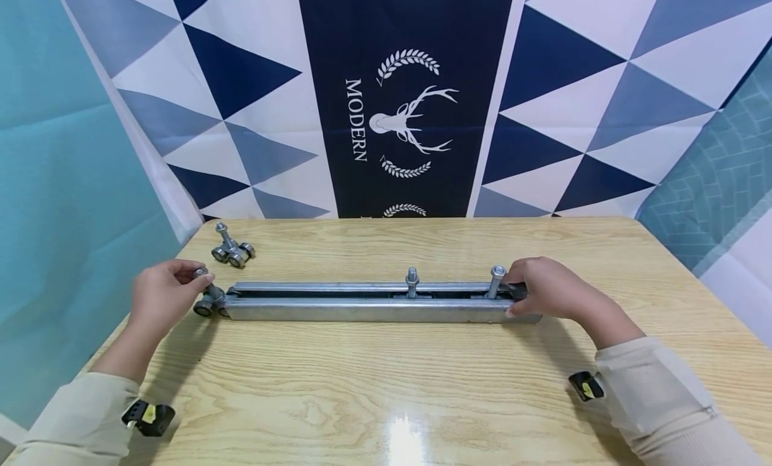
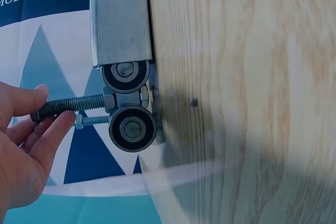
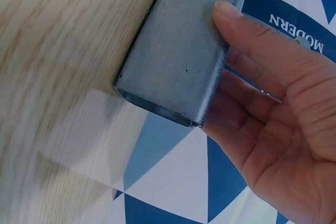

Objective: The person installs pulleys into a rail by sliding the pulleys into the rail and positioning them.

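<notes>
A steel channel track [image 1: 362, 310] lies lengthwise across the table with its slot facing up. At its left end, my left hand [image 1: 165, 295] pinches the threaded bolt [image 2: 71, 105] of a roller trolley [image 2: 128, 100] between thumb and fingers. One trolley wheel [image 2: 125, 76] sits right at the track's mouth, while the other wheel [image 2: 133, 128] is outside it. My right hand [image 1: 551, 288] grips the track's right end, thumb [image 3: 231, 17] on the near side wall. Two upright bolts, a middle one [image 1: 412, 283] and a right one [image 1: 496, 281], rise from the slot.
Another roller trolley [image 1: 233, 247] stands at the back left of the wooden table [image 1: 338, 392], bolt upward. A patterned cloth [image 1: 404, 64] hangs behind the table's far edge. Both wrists carry small black devices, a left one [image 1: 149, 418] and a right one [image 1: 586, 386].
</notes>
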Motion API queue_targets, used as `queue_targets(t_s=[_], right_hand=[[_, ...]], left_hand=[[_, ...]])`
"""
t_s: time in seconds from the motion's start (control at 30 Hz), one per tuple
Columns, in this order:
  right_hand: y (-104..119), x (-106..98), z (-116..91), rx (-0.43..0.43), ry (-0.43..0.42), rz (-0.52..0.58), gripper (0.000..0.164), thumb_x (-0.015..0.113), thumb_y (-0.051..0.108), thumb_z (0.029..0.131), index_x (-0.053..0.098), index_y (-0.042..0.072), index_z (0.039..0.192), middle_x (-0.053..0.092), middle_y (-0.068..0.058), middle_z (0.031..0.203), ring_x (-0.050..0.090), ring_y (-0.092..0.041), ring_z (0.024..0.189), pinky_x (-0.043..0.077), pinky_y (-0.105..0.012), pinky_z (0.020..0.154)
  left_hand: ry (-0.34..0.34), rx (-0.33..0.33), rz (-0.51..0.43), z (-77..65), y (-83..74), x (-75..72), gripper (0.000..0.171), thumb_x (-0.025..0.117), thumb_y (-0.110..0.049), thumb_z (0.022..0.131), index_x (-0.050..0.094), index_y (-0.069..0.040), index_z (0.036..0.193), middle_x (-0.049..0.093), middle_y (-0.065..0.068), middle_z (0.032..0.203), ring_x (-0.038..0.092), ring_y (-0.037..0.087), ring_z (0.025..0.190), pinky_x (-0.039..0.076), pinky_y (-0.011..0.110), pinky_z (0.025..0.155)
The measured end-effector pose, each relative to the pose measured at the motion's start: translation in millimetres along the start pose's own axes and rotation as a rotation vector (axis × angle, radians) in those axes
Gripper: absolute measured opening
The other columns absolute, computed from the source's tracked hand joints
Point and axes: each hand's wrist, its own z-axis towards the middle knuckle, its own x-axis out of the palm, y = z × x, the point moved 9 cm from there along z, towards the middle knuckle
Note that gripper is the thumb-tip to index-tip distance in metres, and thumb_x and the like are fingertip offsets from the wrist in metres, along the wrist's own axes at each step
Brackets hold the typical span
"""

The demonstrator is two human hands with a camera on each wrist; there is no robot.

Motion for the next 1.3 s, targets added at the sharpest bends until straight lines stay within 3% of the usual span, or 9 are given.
queue_targets(t_s=[0.7,1.3], right_hand=[[-0.5,0.4,0.0,-0.004,-0.005,-0.010,0.047,0.079,0.027,0.062,0.067,0.001,0.099,0.062,-0.010,0.096,0.058,-0.029,0.089,0.047,-0.041,0.071],[-0.7,0.6,0.0,0.004,-0.009,-0.019,0.047,0.080,0.027,0.061,0.067,0.001,0.098,0.062,-0.009,0.096,0.058,-0.028,0.088,0.047,-0.041,0.070]], left_hand=[[0.037,0.040,-0.042,-3.0,-22.2,14.5,0.038,0.062,-0.034,0.082,0.063,-0.001,0.100,0.063,0.013,0.085,0.057,0.025,0.077,0.045,0.029,0.053],[0.058,0.135,-0.045,-1.9,-34.5,19.1,0.026,0.066,-0.028,0.079,0.065,-0.005,0.091,0.064,0.008,0.080,0.060,0.023,0.074,0.045,0.030,0.053]])
